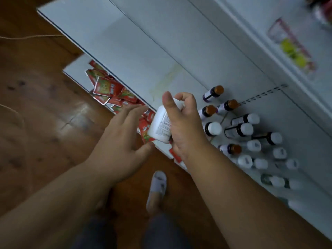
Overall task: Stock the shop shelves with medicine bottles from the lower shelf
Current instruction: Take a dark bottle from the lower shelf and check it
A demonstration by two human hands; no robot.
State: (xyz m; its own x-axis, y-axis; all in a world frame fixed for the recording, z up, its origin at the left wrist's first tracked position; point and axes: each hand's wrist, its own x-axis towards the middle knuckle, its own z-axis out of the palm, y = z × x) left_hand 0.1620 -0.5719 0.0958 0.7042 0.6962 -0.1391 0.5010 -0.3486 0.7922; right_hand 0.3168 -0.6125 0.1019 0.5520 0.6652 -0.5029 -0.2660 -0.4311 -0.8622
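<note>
A wooden floor [39, 112] fills the left side of the view, with a thin cord [30, 37] lying across it near the top. A white shelf unit runs diagonally from upper left to lower right. Its upper shelf [129, 44] is bare on the left; towards the right it carries a cluster of medicine bottles [240, 130], some dark with white caps, some with orange caps, some all white, most standing close together. Beneath it, the lower shelf [75, 69] sticks out a little and holds a heap of red sachets [106, 87] that runs along under the upper shelf's edge.

The person's two bare forearms reach in from the bottom. One foot in a white slipper [157, 184] stands on the floor between them.

The right hand [183, 123] grips a white bottle [160, 124] with a printed label, thumb along its front and fingers curled round the cap end; the bottle is tilted and held in the air over the front edge of the upper shelf. The left hand [124, 135] is beside it with fingers straight and spread, holding nothing; whether its fingertips touch the bottle cannot be told.
</note>
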